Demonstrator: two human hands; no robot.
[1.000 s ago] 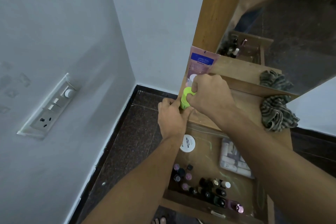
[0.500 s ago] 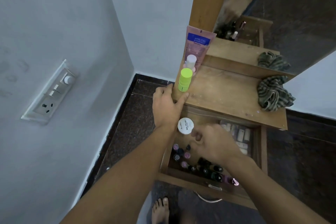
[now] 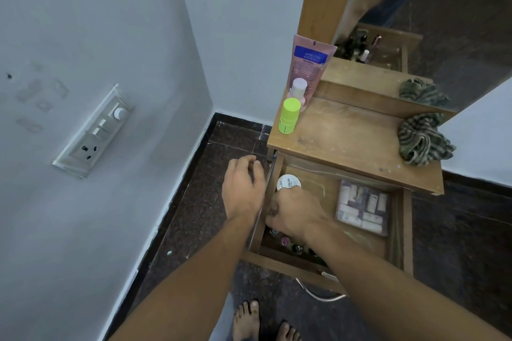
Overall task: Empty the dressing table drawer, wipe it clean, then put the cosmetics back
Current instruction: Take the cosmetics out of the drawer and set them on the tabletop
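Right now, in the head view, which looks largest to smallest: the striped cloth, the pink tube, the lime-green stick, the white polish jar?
1. striped cloth and pink tube: about alike, not ranked.
2. lime-green stick.
3. white polish jar: smallest as seen, but the right hand covers part of it, so unsure.

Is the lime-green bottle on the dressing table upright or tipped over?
Upright. The lime-green bottle stands on its base near the left edge of the tabletop, cap upward.

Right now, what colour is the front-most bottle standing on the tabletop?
The bottle is lime green, clearest in the head view.
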